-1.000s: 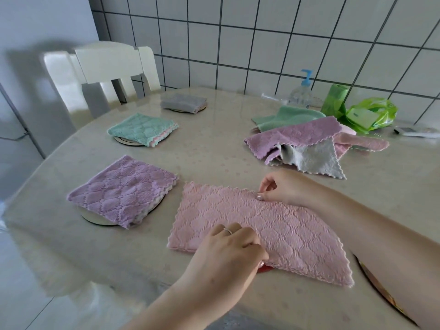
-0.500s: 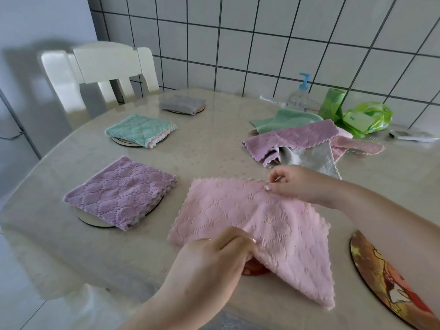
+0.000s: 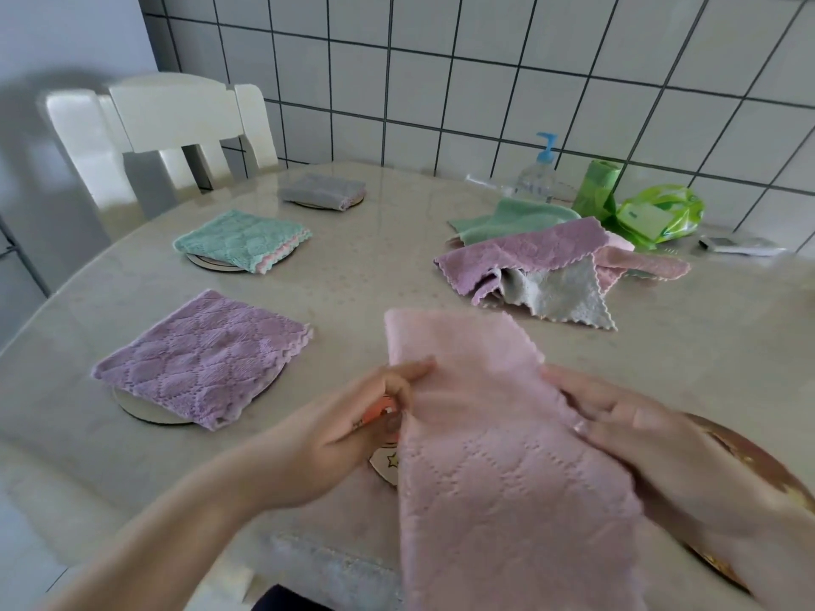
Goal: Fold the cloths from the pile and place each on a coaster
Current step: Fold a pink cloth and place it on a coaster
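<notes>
I hold a pink quilted cloth (image 3: 498, 456) lifted off the table, folded in half and hanging toward me. My left hand (image 3: 348, 429) pinches its left edge and my right hand (image 3: 635, 429) grips its right edge. Under it peeks a coaster (image 3: 383, 461) with a star print. Three folded cloths lie on coasters at the left: purple (image 3: 203, 359), green (image 3: 240, 240) and grey (image 3: 324, 189). The unfolded pile (image 3: 533, 266) of purple, grey, green and pink cloths lies at the back right.
A brown patterned coaster (image 3: 749, 460) lies by my right wrist. A pump bottle (image 3: 536, 174), a green roll (image 3: 597, 189) and a green bag (image 3: 661, 213) stand by the tiled wall. A white chair (image 3: 176, 125) is at the back left.
The pink cloth was lying flat on the table; both hands picked it up, folded it over and now hold it raised as a narrower strip.
</notes>
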Tool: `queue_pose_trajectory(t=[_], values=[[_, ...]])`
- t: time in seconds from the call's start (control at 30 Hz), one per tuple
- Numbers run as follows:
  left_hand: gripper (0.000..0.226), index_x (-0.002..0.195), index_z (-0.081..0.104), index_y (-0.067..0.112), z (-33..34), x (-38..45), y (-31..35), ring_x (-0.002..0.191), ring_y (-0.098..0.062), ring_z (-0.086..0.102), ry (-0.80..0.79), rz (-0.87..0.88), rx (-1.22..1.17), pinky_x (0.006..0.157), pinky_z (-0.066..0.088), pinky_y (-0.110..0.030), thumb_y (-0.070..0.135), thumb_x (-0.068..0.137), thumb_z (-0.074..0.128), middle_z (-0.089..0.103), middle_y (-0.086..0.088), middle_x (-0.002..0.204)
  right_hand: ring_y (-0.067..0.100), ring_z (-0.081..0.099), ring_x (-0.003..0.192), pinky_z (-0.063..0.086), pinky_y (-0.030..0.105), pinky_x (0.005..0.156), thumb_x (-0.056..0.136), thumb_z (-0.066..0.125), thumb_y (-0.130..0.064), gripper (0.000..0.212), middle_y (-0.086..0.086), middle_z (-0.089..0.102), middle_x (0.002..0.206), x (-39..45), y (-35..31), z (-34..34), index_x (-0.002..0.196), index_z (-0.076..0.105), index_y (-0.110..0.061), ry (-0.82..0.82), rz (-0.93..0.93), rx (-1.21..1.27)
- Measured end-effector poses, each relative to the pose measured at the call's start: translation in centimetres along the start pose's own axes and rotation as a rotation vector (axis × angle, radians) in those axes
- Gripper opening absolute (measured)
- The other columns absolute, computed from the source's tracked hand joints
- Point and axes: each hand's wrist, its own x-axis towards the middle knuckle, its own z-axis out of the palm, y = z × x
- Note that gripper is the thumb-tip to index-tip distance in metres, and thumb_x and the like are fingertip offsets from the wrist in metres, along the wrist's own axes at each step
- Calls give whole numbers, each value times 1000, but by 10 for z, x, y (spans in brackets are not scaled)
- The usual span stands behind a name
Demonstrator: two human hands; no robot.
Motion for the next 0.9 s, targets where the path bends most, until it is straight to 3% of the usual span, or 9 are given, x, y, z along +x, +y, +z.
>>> queue_pose_trajectory(t=[0.1,0.17,0.23,0.37,0.43,0.5,0.67,0.8,0.9], values=[[17,93,42,42,-3,2,-16,130,16,24,-174,-36,243,110,20,-16,26,98,38,31,38,138,1,61,109,50,18,86,80,63,-15,52,-18,65,118,-11,27,1,129,52,-26,90,65,-202],[22,105,35,50,2,-1,-23,134,15,15,-156,31,479,115,11,-21,31,93,35,21,39,138,-10,50,117,42,24,103,79,61,-26,58,-34,52,126,-20,34,3,132,44,-39,113,25,-363],[41,120,24,58,6,-10,-25,140,9,2,-115,38,584,118,4,-26,39,84,31,13,40,142,-18,47,114,42,16,100,77,60,-28,61,-47,42,124,-30,36,8,130,36,-47,118,-60,-430],[53,137,26,51,9,-26,-23,144,-7,4,-41,163,763,115,4,-33,42,87,43,16,24,152,21,45,125,48,35,95,91,51,-34,44,-24,47,136,-50,39,16,126,43,-59,47,-241,-638],[48,138,35,41,13,-29,-18,144,-12,14,-45,244,818,114,11,-39,42,91,42,27,14,151,2,49,124,40,16,100,86,47,-22,46,-29,57,124,-55,42,16,114,53,-58,2,-297,-696],[44,134,45,32,17,-29,-15,142,-14,23,-52,319,817,114,17,-42,36,91,44,36,10,148,-6,54,115,36,11,100,83,41,-13,53,-28,64,113,-57,41,16,105,59,-57,-2,-265,-686],[34,122,60,24,33,-32,-14,132,-10,41,-47,470,757,107,36,-40,28,93,43,53,8,135,3,60,111,42,9,92,71,38,6,59,-14,71,105,-64,44,16,88,73,-39,5,-250,-483],[30,119,63,16,41,-36,-7,122,-6,52,-8,469,496,99,46,-34,23,92,51,59,7,128,7,63,109,47,11,85,69,60,14,48,-5,73,102,-64,45,18,79,76,-30,42,-213,-299],[30,118,63,19,38,-30,-9,108,-4,62,75,307,281,88,52,-26,19,88,58,65,12,119,9,69,93,52,12,72,67,75,-4,24,-2,75,91,-61,36,26,74,78,-27,154,-204,-242]])
